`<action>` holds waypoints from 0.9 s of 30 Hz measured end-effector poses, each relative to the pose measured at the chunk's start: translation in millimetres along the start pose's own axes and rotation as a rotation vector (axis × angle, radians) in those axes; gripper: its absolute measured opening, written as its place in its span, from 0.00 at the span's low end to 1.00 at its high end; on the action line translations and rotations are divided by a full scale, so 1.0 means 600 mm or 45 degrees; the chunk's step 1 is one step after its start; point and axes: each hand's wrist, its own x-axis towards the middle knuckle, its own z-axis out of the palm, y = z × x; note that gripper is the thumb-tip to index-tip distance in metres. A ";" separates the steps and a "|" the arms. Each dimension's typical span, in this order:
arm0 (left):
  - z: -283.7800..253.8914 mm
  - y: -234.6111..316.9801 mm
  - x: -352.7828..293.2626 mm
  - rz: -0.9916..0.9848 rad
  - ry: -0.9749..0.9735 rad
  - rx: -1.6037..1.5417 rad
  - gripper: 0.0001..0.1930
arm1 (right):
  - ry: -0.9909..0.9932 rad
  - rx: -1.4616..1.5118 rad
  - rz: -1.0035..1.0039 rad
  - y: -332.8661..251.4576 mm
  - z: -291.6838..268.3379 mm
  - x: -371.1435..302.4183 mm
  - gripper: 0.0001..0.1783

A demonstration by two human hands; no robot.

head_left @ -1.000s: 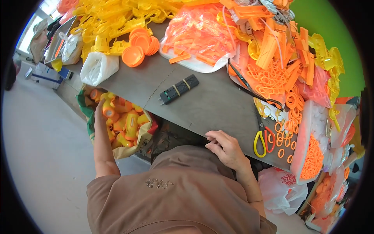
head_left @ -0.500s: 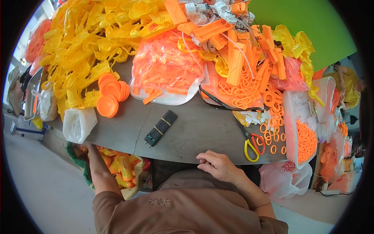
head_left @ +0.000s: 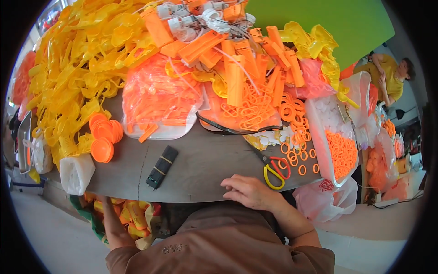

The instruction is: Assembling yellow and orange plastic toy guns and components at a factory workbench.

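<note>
My left forearm (head_left: 114,223) reaches down beside a bag (head_left: 98,228) of orange and yellow plastic parts below the table edge. The tabletop's edge hides the fingers of that hand. My right hand (head_left: 248,192) rests at the front edge of the dark table (head_left: 205,164), fingers loosely stretched, with nothing in it. Scissors (head_left: 273,172) with one red and one yellow handle lie just beyond it to the right. Left of the hand lies a black oblong block (head_left: 162,167) with bands around it. A white open bag (head_left: 76,175) stands at the table's left front edge.
Yellow plastic parts (head_left: 82,68) are heaped at the left. Orange cups (head_left: 102,150) lie beside them. A clear bag (head_left: 159,100) of orange pieces, orange boxes (head_left: 235,80) and loose rings (head_left: 294,157) cover the back. A bin (head_left: 340,155) holds small rings; another person (head_left: 388,80) sits far right.
The whole view has shifted, so the table's things appear farther left and lower. My right hand stays at the table edge, and my left hand is still down by the bag.
</note>
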 end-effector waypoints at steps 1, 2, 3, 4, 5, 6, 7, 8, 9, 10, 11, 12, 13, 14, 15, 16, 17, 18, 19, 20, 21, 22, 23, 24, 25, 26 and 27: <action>-0.011 -0.008 0.028 0.024 0.000 0.035 0.27 | 0.013 -0.024 0.009 -0.002 -0.019 0.001 0.15; -0.035 -0.028 0.060 0.050 0.001 0.072 0.27 | 0.089 -0.062 -0.015 0.000 -0.036 -0.002 0.15; -0.057 -0.027 0.075 0.075 0.007 0.111 0.27 | 0.092 -0.059 -0.017 0.000 -0.054 -0.003 0.15; -0.054 -0.031 0.081 0.097 0.018 0.152 0.27 | 0.164 -0.057 -0.002 -0.001 -0.074 -0.004 0.14; -0.049 -0.033 0.087 0.118 0.025 0.192 0.27 | 0.234 -0.058 0.016 -0.001 -0.092 -0.007 0.14; -0.051 -0.032 0.085 0.136 0.036 0.231 0.27 | 0.231 -0.057 0.011 0.003 -0.110 -0.009 0.14; -0.056 -0.032 0.081 0.151 0.052 0.271 0.27 | 0.316 -0.103 0.022 0.008 -0.129 -0.010 0.13; -0.038 -0.010 0.059 0.164 0.068 0.310 0.27 | 0.399 -0.151 0.031 0.015 -0.150 -0.008 0.12; -0.025 0.013 0.032 0.175 0.088 0.351 0.27 | 0.497 -0.107 0.116 0.020 -0.173 -0.005 0.12; -0.026 0.024 0.015 0.184 0.112 0.394 0.27 | 0.591 -0.060 0.198 0.023 -0.199 0.000 0.12; -0.037 0.021 0.002 0.194 0.134 0.436 0.27 | 0.722 -0.192 0.166 0.024 -0.229 0.009 0.13; -0.064 -0.001 -0.026 0.206 0.153 0.478 0.27 | 0.857 -0.325 0.134 0.030 -0.263 0.020 0.13; -0.077 -0.003 -0.033 0.215 0.176 0.521 0.27 | 1.013 -0.462 0.090 0.049 -0.300 0.037 0.14; -0.087 0.033 -0.065 0.236 0.136 0.302 0.23 | 1.174 -0.603 0.056 0.074 -0.339 0.057 0.16; -0.095 0.083 -0.111 0.257 0.094 0.083 0.20 | 1.246 -0.898 -0.156 0.083 -0.386 0.079 0.21; -0.102 0.115 -0.145 0.253 0.108 0.087 0.20 | 1.314 -1.191 -0.077 0.097 -0.433 0.104 0.23; -0.103 0.142 -0.173 0.334 0.231 -0.086 0.16 | 1.376 -1.489 0.010 0.112 -0.474 0.126 0.25; -0.104 0.169 -0.200 0.414 0.353 -0.257 0.13 | 1.365 -1.622 0.169 0.123 -0.509 0.146 0.25; -0.105 0.199 -0.225 0.410 0.365 -0.253 0.13 | 1.347 -1.752 0.327 0.130 -0.530 0.164 0.26; -0.107 0.230 -0.248 0.506 0.345 -0.324 0.11 | 1.340 -1.743 0.311 0.125 -0.535 0.181 0.26; -0.107 0.264 -0.272 0.604 0.326 -0.393 0.10 | 1.283 -1.686 0.517 0.112 -0.536 0.197 0.24; -0.099 0.305 -0.296 0.692 0.337 -0.373 0.08 | 1.222 -1.626 0.726 0.105 -0.536 0.209 0.22; -0.090 0.337 -0.315 0.691 0.345 -0.373 0.08 | 1.223 -1.625 0.717 0.112 -0.541 0.214 0.22; -0.083 0.367 -0.332 0.851 0.247 -0.343 0.08 | 1.238 -1.710 0.620 0.127 -0.547 0.213 0.20; -0.070 0.390 -0.346 1.012 0.144 -0.314 0.08 | 1.253 -1.794 0.526 0.139 -0.554 0.210 0.17; -0.053 0.409 -0.363 1.008 0.041 -0.405 0.08 | 1.256 -1.791 0.525 0.145 -0.561 0.208 0.17; -0.040 0.425 -0.379 1.002 -0.064 -0.495 0.09 | 1.377 -1.790 0.399 0.148 -0.566 0.203 0.14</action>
